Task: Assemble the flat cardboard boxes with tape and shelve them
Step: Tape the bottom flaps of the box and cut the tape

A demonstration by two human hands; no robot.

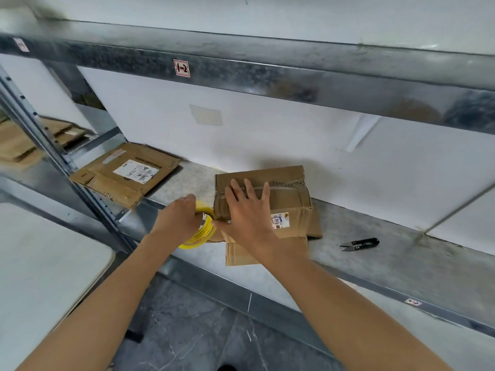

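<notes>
A small brown cardboard box (284, 191) stands on the metal shelf (375, 253), its lower flaps splayed out toward me. My right hand (247, 210) lies flat on the box's top and near side, fingers spread and straight. My left hand (178, 218) grips a yellow-printed roll of tape (201, 232) held against the box's left corner. A strip of clear tape runs across the box's top.
A stack of flat cardboard boxes (126, 174) lies on the shelf at the left, more flat ones (32, 137) beyond the upright. Black thread snips (360, 243) lie right of the box. An upper shelf beam (267, 76) hangs overhead. A pale tabletop (40, 277) is at lower left.
</notes>
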